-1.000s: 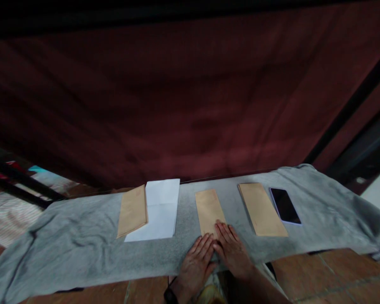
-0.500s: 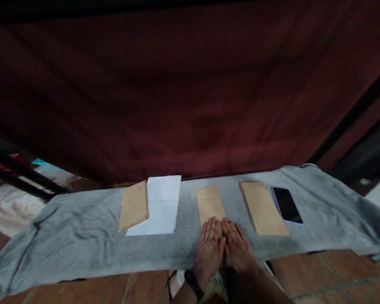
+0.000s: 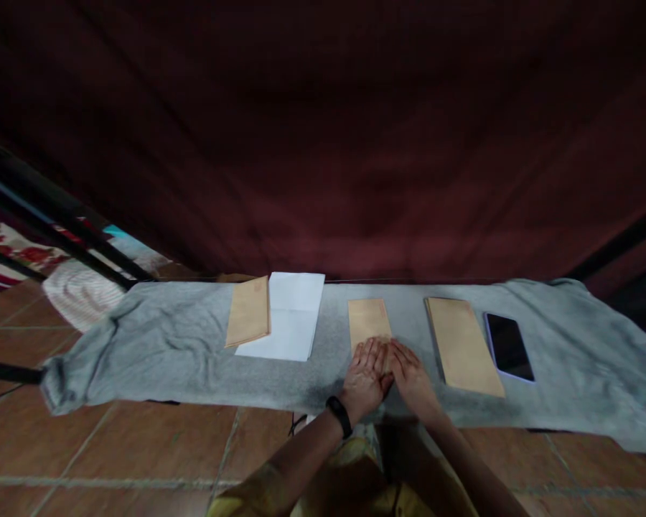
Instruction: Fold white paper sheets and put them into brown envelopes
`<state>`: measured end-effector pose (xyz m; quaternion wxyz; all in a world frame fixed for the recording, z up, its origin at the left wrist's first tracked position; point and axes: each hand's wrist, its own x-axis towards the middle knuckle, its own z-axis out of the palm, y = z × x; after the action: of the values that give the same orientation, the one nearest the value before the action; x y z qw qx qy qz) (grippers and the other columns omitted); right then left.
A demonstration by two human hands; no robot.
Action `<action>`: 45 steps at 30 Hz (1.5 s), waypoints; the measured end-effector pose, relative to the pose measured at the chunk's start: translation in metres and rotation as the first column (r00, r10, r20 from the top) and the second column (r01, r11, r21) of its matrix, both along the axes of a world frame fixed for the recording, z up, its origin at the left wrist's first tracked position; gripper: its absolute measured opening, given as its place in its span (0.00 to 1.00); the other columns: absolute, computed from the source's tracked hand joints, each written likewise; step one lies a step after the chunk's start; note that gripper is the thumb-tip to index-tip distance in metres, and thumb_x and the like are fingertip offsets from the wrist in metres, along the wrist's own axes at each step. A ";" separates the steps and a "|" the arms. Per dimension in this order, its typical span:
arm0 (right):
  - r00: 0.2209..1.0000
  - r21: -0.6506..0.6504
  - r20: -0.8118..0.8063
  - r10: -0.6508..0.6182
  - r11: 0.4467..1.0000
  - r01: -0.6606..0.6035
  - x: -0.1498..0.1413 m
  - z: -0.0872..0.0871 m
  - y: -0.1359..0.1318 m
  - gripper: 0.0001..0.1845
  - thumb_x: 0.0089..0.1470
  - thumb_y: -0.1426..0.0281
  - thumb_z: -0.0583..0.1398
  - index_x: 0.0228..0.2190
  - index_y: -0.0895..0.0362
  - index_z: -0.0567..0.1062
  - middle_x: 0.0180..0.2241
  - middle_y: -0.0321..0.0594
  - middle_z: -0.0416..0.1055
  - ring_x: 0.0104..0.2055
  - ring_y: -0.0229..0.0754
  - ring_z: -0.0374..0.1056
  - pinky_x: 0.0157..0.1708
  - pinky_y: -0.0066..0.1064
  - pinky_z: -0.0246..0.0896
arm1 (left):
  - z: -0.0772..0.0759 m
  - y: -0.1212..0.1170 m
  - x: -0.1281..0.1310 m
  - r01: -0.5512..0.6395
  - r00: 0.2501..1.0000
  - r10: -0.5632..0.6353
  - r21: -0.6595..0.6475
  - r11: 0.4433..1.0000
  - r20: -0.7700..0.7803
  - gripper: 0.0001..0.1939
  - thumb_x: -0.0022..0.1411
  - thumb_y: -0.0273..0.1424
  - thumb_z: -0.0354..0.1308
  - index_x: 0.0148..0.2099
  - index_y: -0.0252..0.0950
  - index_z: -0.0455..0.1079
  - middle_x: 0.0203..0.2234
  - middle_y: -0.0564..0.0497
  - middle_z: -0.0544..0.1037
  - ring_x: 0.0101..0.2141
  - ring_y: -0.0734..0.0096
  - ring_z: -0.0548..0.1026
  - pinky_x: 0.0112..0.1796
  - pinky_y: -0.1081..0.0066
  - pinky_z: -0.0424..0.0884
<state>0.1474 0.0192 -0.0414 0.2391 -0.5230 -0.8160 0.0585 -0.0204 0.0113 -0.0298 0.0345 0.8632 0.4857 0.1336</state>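
Observation:
A brown paper envelope lies on a grey cloth in front of me, its near end covered by my hands. My left hand rests on it palm down, fingers stretched out; a black band circles that wrist. My right hand lies beside it with its fingers extended along the envelope's near right part, its fingertips close to the left hand's. A stack of brown envelopes is to the right. Left of me, more brown envelopes overlap white paper sheets with a crease across them.
The grey cloth covers a long narrow surface. At the right lies a phone with a purple edge. A dark red curtain hangs behind, dark bars stand at the left, and a tiled floor shows below.
My view has shifted, so more floor shows in front. Both hands stay on the envelope but have moved slightly farther up it, and their fingertips have drawn closer together.

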 end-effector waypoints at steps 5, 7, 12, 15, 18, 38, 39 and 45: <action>0.999 -0.073 0.014 0.052 0.996 -0.050 -0.032 0.004 0.037 0.28 0.69 0.67 0.41 0.60 0.60 0.69 0.65 0.48 0.63 0.69 0.43 0.54 0.67 0.45 0.51 | 0.001 0.001 0.004 0.021 1.000 -0.021 -0.013 1.000 -0.022 0.36 0.70 0.42 0.48 0.73 0.29 0.47 0.68 0.30 0.58 0.68 0.46 0.54 0.66 0.42 0.47; 0.995 -0.098 0.091 0.040 0.995 -0.031 -0.041 0.003 0.048 0.29 0.69 0.66 0.40 0.62 0.59 0.67 0.67 0.48 0.59 0.70 0.44 0.52 0.68 0.45 0.48 | 0.001 0.001 0.005 0.016 0.999 -0.016 -0.010 1.000 -0.036 0.38 0.71 0.43 0.46 0.73 0.27 0.44 0.68 0.30 0.57 0.68 0.47 0.54 0.66 0.44 0.48; 0.972 -0.122 0.235 0.028 0.993 0.000 -0.046 0.002 0.067 0.30 0.70 0.65 0.39 0.66 0.60 0.60 0.69 0.46 0.53 0.72 0.43 0.44 0.69 0.45 0.43 | 0.002 0.001 0.007 -0.003 0.998 0.004 0.001 1.000 -0.063 0.36 0.72 0.44 0.43 0.74 0.31 0.42 0.70 0.36 0.55 0.68 0.49 0.56 0.66 0.44 0.48; 0.964 -0.117 0.265 0.005 0.993 0.027 -0.043 0.002 0.073 0.30 0.70 0.66 0.38 0.67 0.62 0.58 0.70 0.47 0.51 0.73 0.44 0.43 0.69 0.45 0.43 | 0.004 0.000 0.008 -0.018 0.998 0.018 -0.006 1.000 -0.057 0.35 0.72 0.45 0.44 0.73 0.30 0.47 0.68 0.35 0.58 0.67 0.49 0.58 0.66 0.44 0.48; 0.962 -0.089 0.270 -0.042 0.994 0.068 -0.042 0.002 0.075 0.31 0.70 0.65 0.38 0.67 0.64 0.58 0.70 0.50 0.51 0.72 0.45 0.45 0.69 0.44 0.43 | 0.005 0.001 0.008 -0.030 0.999 0.030 -0.023 0.999 -0.032 0.35 0.72 0.45 0.46 0.72 0.28 0.49 0.67 0.34 0.61 0.68 0.50 0.57 0.66 0.45 0.50; 0.950 0.019 0.232 -0.211 0.977 0.213 -0.029 0.002 0.049 0.29 0.69 0.66 0.43 0.65 0.62 0.61 0.67 0.50 0.58 0.69 0.49 0.53 0.68 0.48 0.44 | -0.003 -0.002 0.000 -0.197 0.980 0.193 0.079 0.977 0.055 0.34 0.68 0.29 0.45 0.74 0.33 0.45 0.69 0.43 0.57 0.69 0.60 0.53 0.66 0.53 0.58; 0.945 0.020 0.231 -0.231 0.972 0.232 -0.030 0.001 0.045 0.29 0.68 0.66 0.43 0.65 0.63 0.62 0.66 0.51 0.58 0.69 0.50 0.53 0.68 0.49 0.45 | -0.003 -0.003 -0.001 -0.207 0.978 0.203 0.091 0.974 0.054 0.34 0.68 0.28 0.44 0.74 0.33 0.45 0.69 0.43 0.58 0.69 0.60 0.54 0.66 0.53 0.58; 0.961 0.080 0.182 -0.210 0.977 0.198 -0.034 -0.007 0.010 0.27 0.68 0.68 0.45 0.64 0.59 0.64 0.66 0.48 0.59 0.69 0.48 0.54 0.68 0.48 0.45 | 0.000 0.004 -0.005 -0.237 0.971 0.236 0.038 0.971 0.042 0.29 0.69 0.27 0.41 0.71 0.32 0.53 0.68 0.43 0.60 0.68 0.61 0.57 0.65 0.55 0.61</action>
<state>0.1137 0.0293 -0.0482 0.1811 -0.6000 -0.7782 -0.0414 -0.0255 0.0152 -0.0299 0.0087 0.7971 0.5814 0.1632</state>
